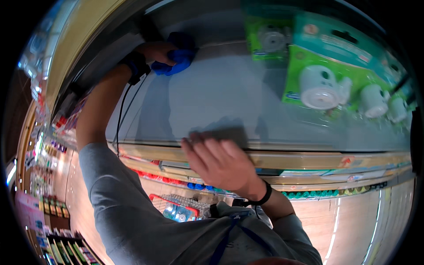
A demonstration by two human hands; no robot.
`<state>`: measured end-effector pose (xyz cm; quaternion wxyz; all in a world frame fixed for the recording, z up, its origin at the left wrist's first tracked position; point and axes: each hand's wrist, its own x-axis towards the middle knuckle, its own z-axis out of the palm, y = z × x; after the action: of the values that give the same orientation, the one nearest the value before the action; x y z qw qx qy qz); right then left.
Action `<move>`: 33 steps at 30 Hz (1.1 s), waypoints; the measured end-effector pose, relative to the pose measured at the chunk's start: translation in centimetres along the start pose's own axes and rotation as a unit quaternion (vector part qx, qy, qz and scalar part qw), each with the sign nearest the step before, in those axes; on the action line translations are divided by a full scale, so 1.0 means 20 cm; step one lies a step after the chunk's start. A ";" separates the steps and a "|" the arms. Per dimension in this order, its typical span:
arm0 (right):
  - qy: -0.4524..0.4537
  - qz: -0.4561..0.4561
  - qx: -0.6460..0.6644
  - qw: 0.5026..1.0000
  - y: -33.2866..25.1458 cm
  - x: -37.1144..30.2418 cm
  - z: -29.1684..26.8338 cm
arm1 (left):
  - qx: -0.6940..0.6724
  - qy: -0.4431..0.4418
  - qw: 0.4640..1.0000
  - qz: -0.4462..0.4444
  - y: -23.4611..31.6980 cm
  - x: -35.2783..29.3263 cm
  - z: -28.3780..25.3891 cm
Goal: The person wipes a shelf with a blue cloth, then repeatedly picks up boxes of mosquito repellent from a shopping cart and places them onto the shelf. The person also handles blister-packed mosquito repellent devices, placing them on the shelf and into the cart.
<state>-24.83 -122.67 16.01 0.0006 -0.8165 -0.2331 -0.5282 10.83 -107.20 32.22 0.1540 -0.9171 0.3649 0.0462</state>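
Note:
At the far left corner of a grey shelf [207, 88], my left hand [158, 53] presses a crumpled blue cloth [182, 59] against the surface. Its fingers are bent over the cloth and partly lost in shadow. My right hand [221, 163] is at the shelf's front edge, palm down with fingers stretched out and nothing in it. A shadow falls on the shelf just beyond its fingertips. Both wrists carry black bands, and a thin black cable hangs from the left one.
Green and teal carded packs with white plastic items [320, 86] hang over the right part of the shelf. Lower shelves hold rows of coloured goods [313, 194]. Below stands a shopping cart [181, 205] with a red rim. More stocked shelves [66, 247] line the left.

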 end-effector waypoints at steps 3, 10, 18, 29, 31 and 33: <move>0.021 -0.003 0.002 1.000 0.00 -0.01 0.00 | 0.017 -0.019 1.000 0.016 0.15 0.27 -0.10; 0.036 0.004 -0.008 0.999 -0.01 -0.03 0.02 | 0.059 0.001 0.988 0.146 0.53 0.50 -0.23; 0.049 0.005 0.009 0.999 -0.01 -0.04 0.03 | -0.012 -0.068 0.967 0.244 0.89 -0.13 -0.30; 0.028 0.004 0.020 0.999 -0.02 -0.02 0.02 | 0.045 0.146 0.971 0.182 1.16 -0.69 -0.14; 0.025 0.005 0.016 1.000 -0.03 -0.03 0.02 | 0.024 0.203 0.962 0.181 1.12 -0.66 -0.09; 0.024 0.006 0.003 1.000 -0.03 -0.03 0.03 | 0.001 0.282 0.940 0.194 1.13 -0.64 -0.04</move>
<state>-24.70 -122.14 15.04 0.0116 -0.8051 -0.2301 -0.5466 -14.02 -114.58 29.89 0.0342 -0.8035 0.5646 -0.1857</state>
